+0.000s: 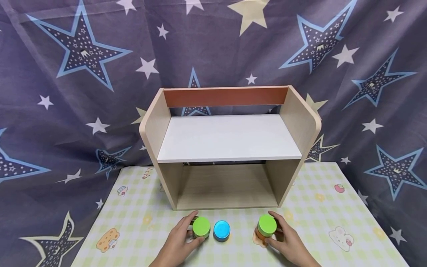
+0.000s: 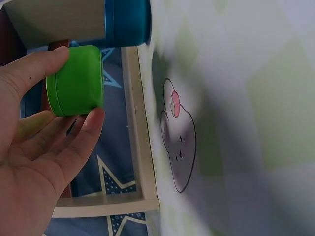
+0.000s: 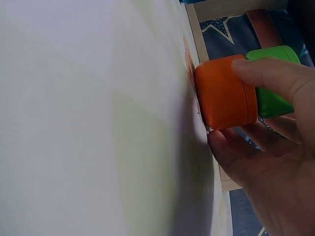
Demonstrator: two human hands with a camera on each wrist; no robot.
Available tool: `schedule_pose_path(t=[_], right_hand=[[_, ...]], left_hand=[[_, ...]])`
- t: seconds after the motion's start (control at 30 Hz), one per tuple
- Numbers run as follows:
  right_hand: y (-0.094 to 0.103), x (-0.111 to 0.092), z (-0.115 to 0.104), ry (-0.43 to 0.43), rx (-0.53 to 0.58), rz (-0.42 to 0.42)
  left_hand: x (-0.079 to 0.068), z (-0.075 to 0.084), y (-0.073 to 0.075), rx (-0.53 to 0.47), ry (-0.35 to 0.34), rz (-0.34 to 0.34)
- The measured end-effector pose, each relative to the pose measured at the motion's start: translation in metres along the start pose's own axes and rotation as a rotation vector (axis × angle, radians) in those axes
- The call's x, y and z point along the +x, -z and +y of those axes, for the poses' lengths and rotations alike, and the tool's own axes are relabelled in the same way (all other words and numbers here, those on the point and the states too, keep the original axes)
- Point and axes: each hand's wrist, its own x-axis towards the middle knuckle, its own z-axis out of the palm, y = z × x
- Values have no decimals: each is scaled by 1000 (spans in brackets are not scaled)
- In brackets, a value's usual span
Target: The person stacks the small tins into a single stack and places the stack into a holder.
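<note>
In my left hand (image 1: 179,241), thumb and fingertips pinch a small round green tub (image 1: 201,226) with a lid seam. The left wrist view shows that green tub (image 2: 78,81) held off the checked tablecloth. Just to its right stands a blue tub (image 1: 221,230), touched by neither hand. Farther right, my right hand (image 1: 289,241) grips an orange tub (image 3: 224,92) low by the tablecloth, thumb on one side and fingers on the other. Another green tub (image 1: 267,224) sits stacked on the orange one and hides most of it in the head view.
Behind the tubs stands a two-level wooden shelf unit (image 1: 230,138) with a white upper board and tall side panels. The pale green checked tablecloth (image 1: 130,218) carries printed cartoons. A dark star-patterned curtain (image 1: 213,44) hangs at the back.
</note>
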Motion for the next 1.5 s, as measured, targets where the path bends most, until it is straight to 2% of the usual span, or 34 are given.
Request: schedule_pose_path(t=[0.27,0.5,0.77,0.97,1.5], right_hand=[[0,-1,0,29,-15,8],[1,-1,0,28,-17,7],[1,-1,0,31,5,-7],[1,0,1,9,-14,-5],[1,1,2,12,-24,-9]], left_hand=[[4,8,-5,-16,-29,3],[8,11,-9,6,-79,9],[14,14,-16,-18,-111,13],[17,17,-19,-19,-131,6],[29,22,-23,-48,-205,-33]])
